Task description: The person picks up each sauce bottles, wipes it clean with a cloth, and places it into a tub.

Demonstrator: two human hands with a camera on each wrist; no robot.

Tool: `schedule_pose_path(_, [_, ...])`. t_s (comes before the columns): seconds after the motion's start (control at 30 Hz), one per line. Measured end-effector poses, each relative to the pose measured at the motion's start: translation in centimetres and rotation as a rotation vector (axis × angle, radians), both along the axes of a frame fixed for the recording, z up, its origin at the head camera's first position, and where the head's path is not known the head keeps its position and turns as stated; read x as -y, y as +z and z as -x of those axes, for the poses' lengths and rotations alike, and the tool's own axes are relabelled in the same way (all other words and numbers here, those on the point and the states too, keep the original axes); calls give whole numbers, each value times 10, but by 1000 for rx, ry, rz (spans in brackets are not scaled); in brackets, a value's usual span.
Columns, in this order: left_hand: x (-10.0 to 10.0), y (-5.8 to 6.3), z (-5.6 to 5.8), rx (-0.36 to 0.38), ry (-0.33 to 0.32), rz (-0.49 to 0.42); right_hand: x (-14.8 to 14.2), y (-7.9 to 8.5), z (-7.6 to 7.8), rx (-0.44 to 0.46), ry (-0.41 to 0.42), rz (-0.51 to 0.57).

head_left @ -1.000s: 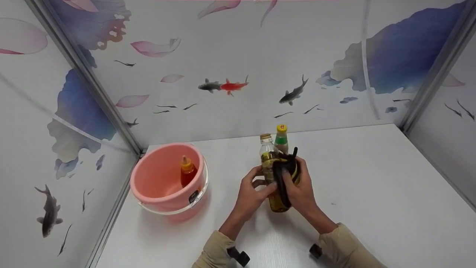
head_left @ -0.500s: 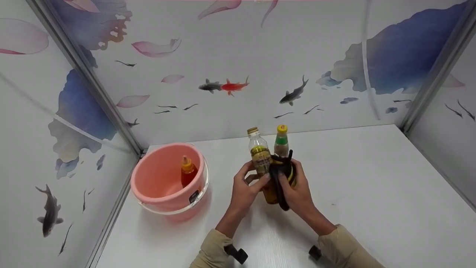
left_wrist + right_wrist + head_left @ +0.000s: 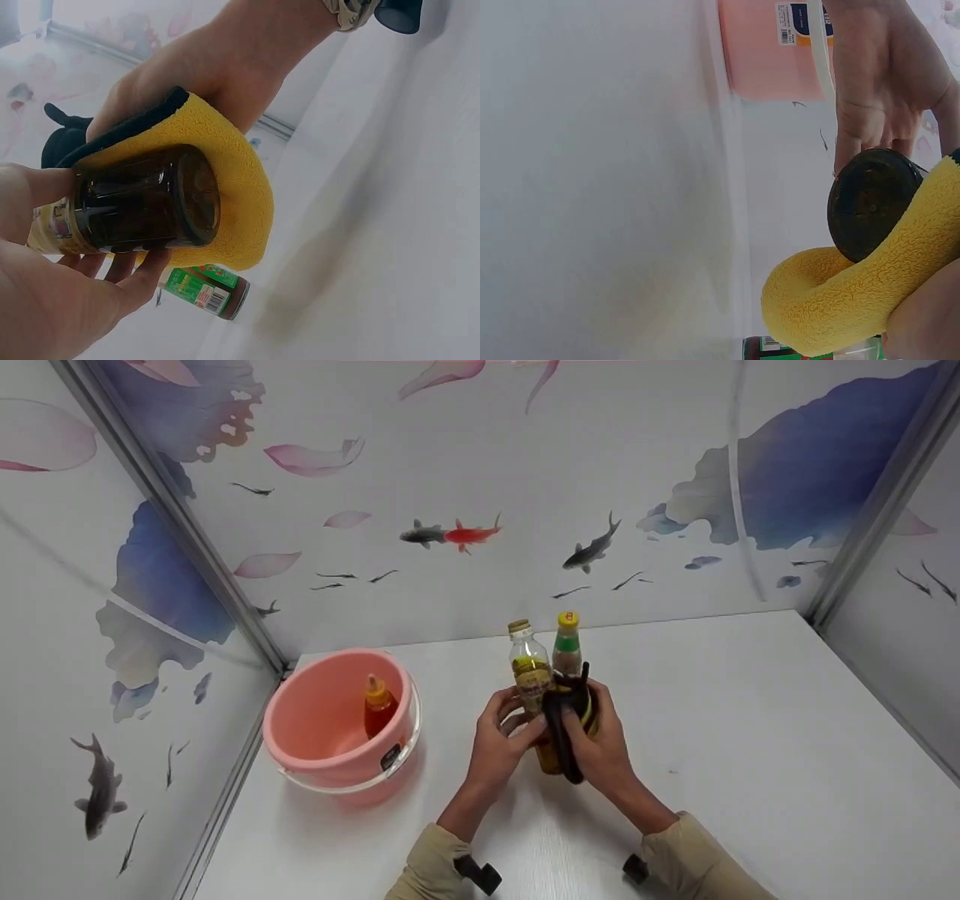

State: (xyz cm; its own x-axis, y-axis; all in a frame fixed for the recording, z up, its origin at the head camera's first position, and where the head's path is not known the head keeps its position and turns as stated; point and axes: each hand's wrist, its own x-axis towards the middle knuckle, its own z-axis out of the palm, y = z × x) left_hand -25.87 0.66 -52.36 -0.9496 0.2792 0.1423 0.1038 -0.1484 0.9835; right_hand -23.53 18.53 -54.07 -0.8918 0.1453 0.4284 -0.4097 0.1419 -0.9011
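My left hand [image 3: 496,750] grips a glass bottle [image 3: 531,673] with a gold cap, a yellow label and brownish liquid. The bottle leans to the left, its base raised off the table in the left wrist view. In my right hand [image 3: 606,742] is a folded towel [image 3: 559,712], dark on one side and fluffy yellow [image 3: 244,199] on the other. It lies against the bottle's lower right side, and the yellow face wraps part of the dark base [image 3: 874,202]. Behind them stands a second bottle [image 3: 568,652] with a yellow cap and green label.
On the left of the white table [image 3: 720,720] stands a pink bucket [image 3: 300,750] with a white handle. Inside it is a squeeze bottle [image 3: 379,709] of red-brown content with a yellow top. Printed wall panels [image 3: 525,472] enclose the back and sides.
The glass bottle has tilted left and risen slightly, then come back a little to the right. Both hands have shifted slightly left with it, still holding bottle and towel. The bucket stays put.
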Motion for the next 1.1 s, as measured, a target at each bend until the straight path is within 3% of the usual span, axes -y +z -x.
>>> schedule_pose_path(0.5, [-1, 1, -3, 0, -112, 108, -2, -1, 2, 0, -31, 13])
schedule_pose_path(0.7, [-3, -1, -4, -9, -106, 143, -1, 3, 0, -5, -40, 3])
schedule_pose_path(1.1, [-4, 1, -5, 31, -78, 72, -2, 3, 1, -11, -25, 8])
